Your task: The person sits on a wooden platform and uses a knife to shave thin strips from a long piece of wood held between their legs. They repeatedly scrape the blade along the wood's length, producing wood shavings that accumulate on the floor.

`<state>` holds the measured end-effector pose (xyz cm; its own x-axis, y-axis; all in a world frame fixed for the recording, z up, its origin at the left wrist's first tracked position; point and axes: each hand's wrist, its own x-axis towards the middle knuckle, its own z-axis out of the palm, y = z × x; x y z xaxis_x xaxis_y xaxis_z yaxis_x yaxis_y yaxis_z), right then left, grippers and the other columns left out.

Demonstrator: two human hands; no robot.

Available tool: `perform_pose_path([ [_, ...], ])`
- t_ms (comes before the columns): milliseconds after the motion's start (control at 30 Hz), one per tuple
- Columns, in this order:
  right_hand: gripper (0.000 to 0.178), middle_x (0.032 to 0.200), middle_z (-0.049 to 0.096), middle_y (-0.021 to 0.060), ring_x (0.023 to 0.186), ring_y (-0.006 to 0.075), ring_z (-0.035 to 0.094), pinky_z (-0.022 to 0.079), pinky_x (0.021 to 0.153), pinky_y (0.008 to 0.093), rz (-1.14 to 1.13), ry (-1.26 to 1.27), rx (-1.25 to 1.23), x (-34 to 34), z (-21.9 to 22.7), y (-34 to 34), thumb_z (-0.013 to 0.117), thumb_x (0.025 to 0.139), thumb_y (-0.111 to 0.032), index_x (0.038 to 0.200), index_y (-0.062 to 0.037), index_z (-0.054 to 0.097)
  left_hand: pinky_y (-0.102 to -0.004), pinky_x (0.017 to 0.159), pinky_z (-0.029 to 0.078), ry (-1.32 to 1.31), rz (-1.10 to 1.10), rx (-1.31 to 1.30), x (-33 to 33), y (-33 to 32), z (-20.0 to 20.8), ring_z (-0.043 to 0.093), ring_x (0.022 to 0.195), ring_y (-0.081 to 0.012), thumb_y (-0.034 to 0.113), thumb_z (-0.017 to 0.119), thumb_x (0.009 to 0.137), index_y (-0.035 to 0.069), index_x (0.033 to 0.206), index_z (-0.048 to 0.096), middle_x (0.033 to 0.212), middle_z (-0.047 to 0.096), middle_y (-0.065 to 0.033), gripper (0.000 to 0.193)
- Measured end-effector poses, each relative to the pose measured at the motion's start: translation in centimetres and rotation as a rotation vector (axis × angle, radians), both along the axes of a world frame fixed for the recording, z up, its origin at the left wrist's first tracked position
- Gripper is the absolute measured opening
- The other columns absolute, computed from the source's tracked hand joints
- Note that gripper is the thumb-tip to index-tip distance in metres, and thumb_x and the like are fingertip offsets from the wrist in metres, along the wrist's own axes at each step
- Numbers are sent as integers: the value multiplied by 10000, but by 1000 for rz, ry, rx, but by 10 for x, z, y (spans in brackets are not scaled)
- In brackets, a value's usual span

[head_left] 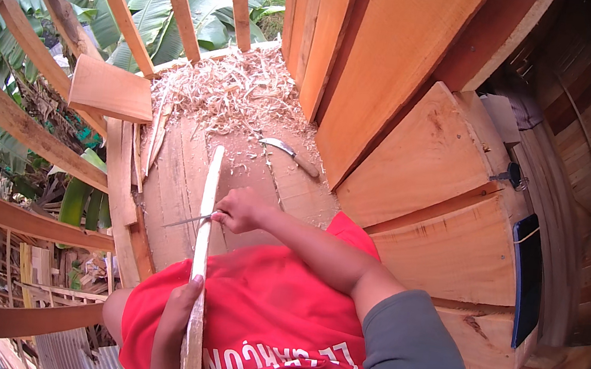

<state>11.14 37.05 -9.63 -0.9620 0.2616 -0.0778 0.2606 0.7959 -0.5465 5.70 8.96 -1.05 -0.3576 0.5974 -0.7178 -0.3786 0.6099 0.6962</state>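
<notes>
A long, pale wooden strip (202, 247) runs lengthwise in front of me, its far end tapered and its near part resting along my red-covered lap. My left hand (182, 301) is closed around the strip's near part. Farther up, my right hand (240, 209) grips a knife (188, 221) whose thin blade lies crosswise at the strip and points left. Its handle is hidden in my fingers. Beyond my right hand, a second knife (282, 146) with a curved blade and wooden handle lies on the plank floor (182, 161).
Curly wood shavings (229, 92) are heaped at the far end of the floor. Slatted railing (120, 5) borders the left, with a wooden block (112, 89) beside it. Tall boards (389, 54) and thick planks (420, 157) stand at right, near a flat dark object (525, 281).
</notes>
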Motion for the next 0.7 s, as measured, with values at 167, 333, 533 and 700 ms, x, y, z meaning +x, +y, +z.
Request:
perform_pose_path([
  [167,422,722,672,191,740,408,665,509,681,536,-228,-30,90,3,-28,32,534,963,-427,788,-85,710,-243,521,405,-9,-35,35,3,-5,1,488,565,-49,444,598,1000,95,827,602,686,534,47,390],
  [333,429,727,668,204,742,411,666,514,677,533,-16,36,171,9,-16,14,540,965,-423,785,-72,706,-243,580,384,-28,-46,90,7,-23,-6,465,641,-35,415,612,998,83,800,603,720,528,60,386],
  [533,429,753,669,223,777,418,664,523,717,530,-5,-44,249,-5,12,17,537,957,-418,805,-59,716,-254,616,407,5,-71,154,0,-37,1,488,697,-50,409,599,1006,50,905,637,778,546,43,375],
  [700,419,728,651,216,759,422,652,502,704,546,-183,28,354,7,21,63,534,972,-390,764,-47,655,-259,637,427,-87,-49,258,-5,-50,17,511,717,-61,417,585,1011,38,962,646,810,569,32,387],
])
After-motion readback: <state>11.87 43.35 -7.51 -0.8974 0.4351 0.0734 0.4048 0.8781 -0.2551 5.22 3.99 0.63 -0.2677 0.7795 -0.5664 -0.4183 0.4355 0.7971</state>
